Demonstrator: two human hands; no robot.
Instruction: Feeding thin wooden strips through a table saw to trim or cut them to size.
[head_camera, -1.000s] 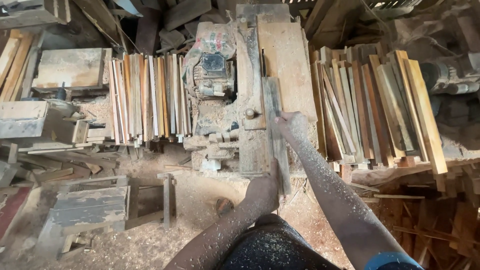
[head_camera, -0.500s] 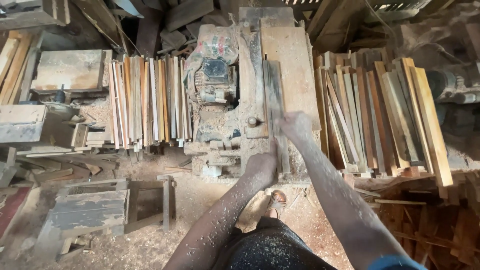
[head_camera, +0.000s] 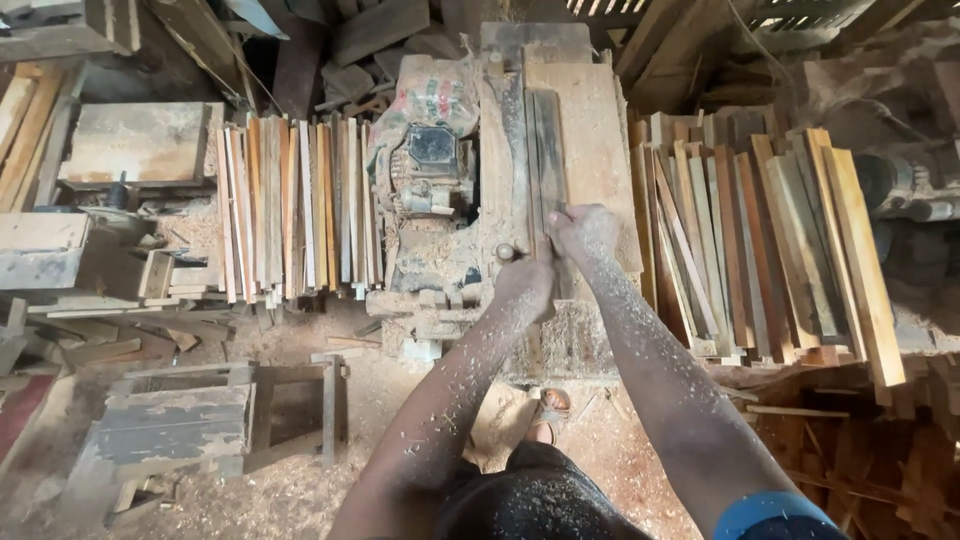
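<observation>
From the head view I see my left hand (head_camera: 525, 285) and right hand (head_camera: 583, 232) both closed on the near end of a narrow wooden strip (head_camera: 545, 165) lying lengthwise on the planer bed (head_camera: 600, 140), just beside the dusty motor (head_camera: 432, 165). The risk, as I judge it, is the fingers — they sit close to the cutting line, and a catch or kickback could jerk the strip. Loose shavings coat both forearms, so a slip looks possible.
</observation>
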